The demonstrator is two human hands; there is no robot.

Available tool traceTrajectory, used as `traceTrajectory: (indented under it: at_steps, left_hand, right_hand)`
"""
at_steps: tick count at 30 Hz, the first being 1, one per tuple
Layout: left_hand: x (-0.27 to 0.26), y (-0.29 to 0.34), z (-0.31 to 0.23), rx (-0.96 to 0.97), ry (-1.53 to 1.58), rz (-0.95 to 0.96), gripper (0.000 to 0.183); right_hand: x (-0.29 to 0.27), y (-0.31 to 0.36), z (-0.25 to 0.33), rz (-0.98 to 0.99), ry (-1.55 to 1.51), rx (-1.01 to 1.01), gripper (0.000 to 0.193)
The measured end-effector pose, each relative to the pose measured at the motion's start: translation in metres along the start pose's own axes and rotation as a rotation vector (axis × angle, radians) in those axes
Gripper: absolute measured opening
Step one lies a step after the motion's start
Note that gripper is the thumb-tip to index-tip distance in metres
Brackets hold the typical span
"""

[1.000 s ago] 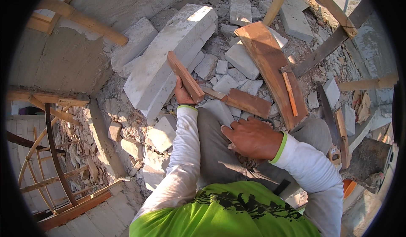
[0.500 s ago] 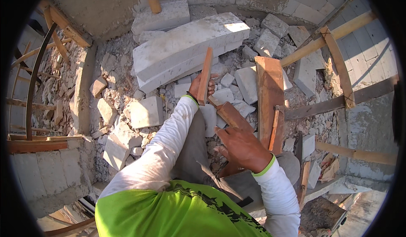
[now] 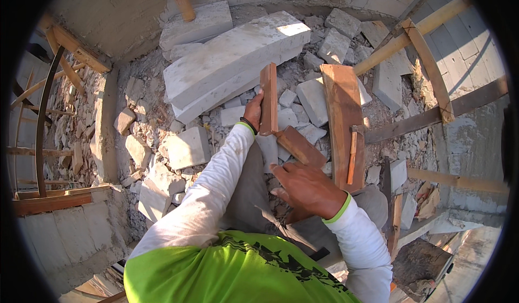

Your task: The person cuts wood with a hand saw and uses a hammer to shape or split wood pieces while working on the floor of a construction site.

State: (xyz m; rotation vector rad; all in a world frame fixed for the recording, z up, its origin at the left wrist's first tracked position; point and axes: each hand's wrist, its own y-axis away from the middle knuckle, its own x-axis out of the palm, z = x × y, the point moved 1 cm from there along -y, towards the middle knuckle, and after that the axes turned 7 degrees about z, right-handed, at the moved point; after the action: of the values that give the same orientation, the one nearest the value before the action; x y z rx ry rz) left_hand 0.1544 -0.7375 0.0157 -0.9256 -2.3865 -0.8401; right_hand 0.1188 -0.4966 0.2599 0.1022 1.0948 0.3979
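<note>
My left hand [image 3: 253,110] grips a short, narrow wooden board [image 3: 268,100] from its left side, holding it lengthwise away from me over the rubble. Close to that board's near end, another short brown board [image 3: 300,148] slants down to the right; whether the two touch I cannot tell. Just below the slanted board is my right hand [image 3: 311,188], its fingers bent and apart, with nothing visible between them. To the right lies a wide reddish-brown plank [image 3: 341,114], and a thin wood strip [image 3: 352,156] rests on its near part.
Long pale concrete blocks [image 3: 232,60] lie stacked ahead. Broken blocks [image 3: 188,147] and rubble surround my legs. On the right, a round pole [image 3: 413,32] and a dark beam [image 3: 432,124] cross at a slant. A low wall edge [image 3: 106,124] runs along the left.
My left hand has turned the short board so its broad face now shows on the left. My right hand has barely moved. The whole view has shifted slightly.
</note>
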Motion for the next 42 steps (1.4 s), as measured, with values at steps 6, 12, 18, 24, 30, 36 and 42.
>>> traceTrajectory:
  at_steps: [6, 12, 18, 24, 30, 36, 42]
  left_hand:
    - [0.035, 0.005, 0.048, 0.066, -0.235, -0.001, 0.048]
    - [0.053, 0.009, 0.143, -0.086, -0.304, -0.005, 0.045]
    - [0.064, 0.051, 0.175, -0.616, -0.657, 0.258, 0.053]
    - [0.024, 0.042, 0.204, -0.734, -0.367, -0.076, 0.070]
    - [0.027, 0.042, 0.194, -0.702, -0.399, -0.223, 0.039]
    - [0.088, 0.030, 0.144, 0.254, -1.207, -0.010, 0.026]
    - [0.072, -0.035, 0.094, 0.347, -1.994, 0.372, 0.054]
  right_hand:
    - [0.005, 0.002, 0.007, 0.090, -0.092, 0.030, 0.051]
    - [0.002, 0.008, 0.015, 0.028, -0.098, 0.044, 0.051]
    - [0.021, 0.023, 0.004, -0.009, -0.071, 0.066, 0.050]
    - [0.022, 0.025, 0.014, -0.083, -0.041, -0.029, 0.046]
    - [0.013, 0.030, 0.009, -0.153, -0.051, -0.039, 0.045]
    - [-0.002, 0.039, 0.005, -0.109, -0.071, -0.042, 0.044]
    - [-0.003, 0.034, 0.006, -0.116, -0.048, -0.060, 0.045]
